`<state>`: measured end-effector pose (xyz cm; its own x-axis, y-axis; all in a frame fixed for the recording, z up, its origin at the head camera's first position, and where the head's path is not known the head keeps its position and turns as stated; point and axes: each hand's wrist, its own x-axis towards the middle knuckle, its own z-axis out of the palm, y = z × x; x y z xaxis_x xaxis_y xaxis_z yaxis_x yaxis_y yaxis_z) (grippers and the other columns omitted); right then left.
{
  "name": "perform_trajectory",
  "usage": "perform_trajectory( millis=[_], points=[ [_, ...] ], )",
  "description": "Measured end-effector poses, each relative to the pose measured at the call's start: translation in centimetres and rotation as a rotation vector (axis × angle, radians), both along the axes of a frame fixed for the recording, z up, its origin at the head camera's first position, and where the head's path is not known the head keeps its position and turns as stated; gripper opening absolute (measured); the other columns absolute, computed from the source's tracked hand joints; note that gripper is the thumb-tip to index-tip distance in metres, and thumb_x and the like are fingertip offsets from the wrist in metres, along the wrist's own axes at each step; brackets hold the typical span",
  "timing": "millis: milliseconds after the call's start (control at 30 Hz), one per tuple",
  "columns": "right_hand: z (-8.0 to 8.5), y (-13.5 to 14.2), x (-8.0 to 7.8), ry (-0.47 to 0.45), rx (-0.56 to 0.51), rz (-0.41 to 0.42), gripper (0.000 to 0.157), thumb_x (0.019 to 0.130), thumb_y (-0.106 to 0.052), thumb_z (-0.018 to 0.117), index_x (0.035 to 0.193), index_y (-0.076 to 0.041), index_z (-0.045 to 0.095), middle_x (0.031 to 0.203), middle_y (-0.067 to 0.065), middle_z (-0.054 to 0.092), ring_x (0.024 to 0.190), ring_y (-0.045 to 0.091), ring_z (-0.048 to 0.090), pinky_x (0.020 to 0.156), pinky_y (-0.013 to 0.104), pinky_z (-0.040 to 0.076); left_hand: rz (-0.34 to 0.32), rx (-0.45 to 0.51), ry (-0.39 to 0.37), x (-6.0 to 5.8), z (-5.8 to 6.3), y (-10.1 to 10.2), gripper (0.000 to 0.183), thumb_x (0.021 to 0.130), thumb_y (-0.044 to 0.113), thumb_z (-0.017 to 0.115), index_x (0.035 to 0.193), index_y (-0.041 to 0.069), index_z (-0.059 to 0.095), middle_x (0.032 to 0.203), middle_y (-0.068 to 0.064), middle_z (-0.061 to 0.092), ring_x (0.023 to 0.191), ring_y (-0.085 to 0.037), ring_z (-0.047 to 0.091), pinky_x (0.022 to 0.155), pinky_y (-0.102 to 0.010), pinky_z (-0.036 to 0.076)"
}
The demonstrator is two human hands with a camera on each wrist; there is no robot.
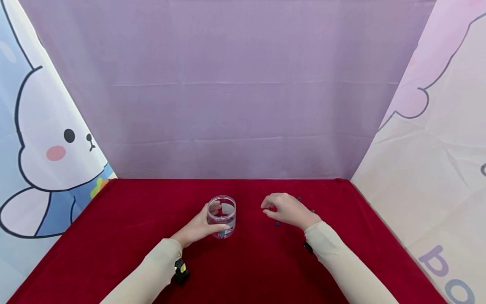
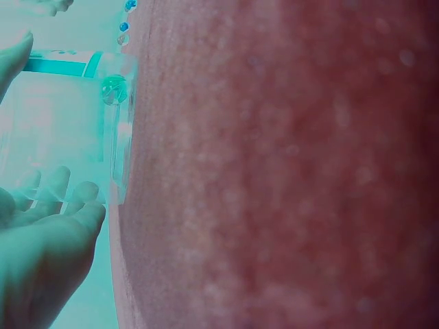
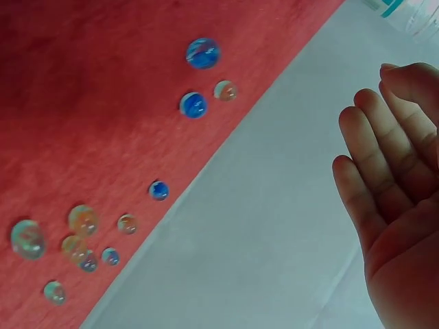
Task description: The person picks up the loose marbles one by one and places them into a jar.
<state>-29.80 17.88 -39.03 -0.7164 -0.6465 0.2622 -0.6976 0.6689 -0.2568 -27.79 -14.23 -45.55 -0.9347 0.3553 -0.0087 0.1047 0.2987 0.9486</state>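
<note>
- A clear, colourless cylindrical plastic jar [image 1: 224, 221] with printed markings on its side is standing mouth-up near the middle of the surface; whether its base is touching the cloth, I cannot tell.
- A round greenish glass marble [image 2: 114, 90] is lying low inside the jar.
- The left hand [image 1: 196, 228] is gripping the jar, its thumb lying across the near side and its fingers curving round the far side.
- The right hand [image 1: 285, 210] is hovering over the surface to the right of the jar, well apart from it; its fingers are bending loosely with a narrow gap at the thumb, and its palm is showing bare.
- Loose glass marbles are lying scattered near the right hand: a large swirled blue marble [image 3: 203, 53], a smaller blue marble [image 3: 193, 105] just beside a small orange-tinted marble [image 3: 225, 90], a larger pale green marble [image 3: 27, 239], and several more blue, orange and clear ones.
- The surface [image 1: 243, 270], draped in deep red cloth, is spreading beneath everything.
- Cream sleeves [image 1: 152, 270] are covering both forearms, with a black wrist device [image 1: 181, 272] sitting at the left wrist.
- Behind, a plain mauve fabric backdrop [image 1: 228, 93] is hanging between a left panel [image 1: 57, 126] showing a cartoon rabbit and a pale right panel [image 1: 436, 169] showing pink shapes and purple lettering.
</note>
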Motion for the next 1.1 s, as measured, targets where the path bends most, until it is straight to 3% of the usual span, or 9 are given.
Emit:
perform_trajectory(
  millis=[400, 700, 1033, 1100],
  points=[
    [-1.6, 2.0, -0.1, -0.059, 0.006, -0.044, 0.017, 0.089, -0.013, 0.077, 0.106, -0.009, 0.073, 0.098, -0.006, 0.068, 0.087, 0.014, 0.065, 0.077, 0.026, 0.055, -0.012, 0.015, 0.002, 0.1, 0.0, -0.1, 0.094, 0.082, 0.036, 0.084, 0.154, 0.018, 0.026, 0.154, -0.006, 0.035, 0.137, -0.031, 0.036, 0.105, -0.054, 0.042],
    [-2.7, 3.1, 0.0, -0.073, 0.030, -0.078, 0.014, 0.089, -0.014, 0.078, 0.102, -0.013, 0.072, 0.092, -0.012, 0.066, 0.082, 0.007, 0.062, 0.074, 0.025, 0.054, -0.006, 0.003, 0.015, -0.2, -0.4, -0.1, 0.092, 0.082, 0.038, 0.083, 0.153, 0.020, 0.027, 0.154, -0.005, 0.035, 0.137, -0.031, 0.037, 0.104, -0.054, 0.043],
    [-3.1, 3.3, 0.1, -0.110, 0.044, -0.055, 0.012, 0.090, -0.014, 0.076, 0.101, -0.012, 0.072, 0.090, -0.012, 0.066, 0.080, 0.008, 0.060, 0.073, 0.026, 0.053, -0.001, -0.001, 0.017, -0.2, -0.4, -0.1, 0.090, 0.083, 0.037, 0.083, 0.153, 0.019, 0.028, 0.154, -0.005, 0.037, 0.137, -0.030, 0.037, 0.106, -0.054, 0.041],
    [-3.1, 3.2, 0.1, -0.121, 0.050, -0.058, 0.012, 0.090, -0.014, 0.076, 0.101, -0.012, 0.072, 0.090, -0.012, 0.066, 0.080, 0.008, 0.061, 0.078, 0.030, 0.054, -0.001, -0.002, 0.018, -0.2, -0.3, -0.2, 0.091, 0.083, 0.037, 0.083, 0.153, 0.019, 0.028, 0.154, -0.005, 0.036, 0.137, -0.030, 0.037, 0.105, -0.054, 0.042]
  ],
)
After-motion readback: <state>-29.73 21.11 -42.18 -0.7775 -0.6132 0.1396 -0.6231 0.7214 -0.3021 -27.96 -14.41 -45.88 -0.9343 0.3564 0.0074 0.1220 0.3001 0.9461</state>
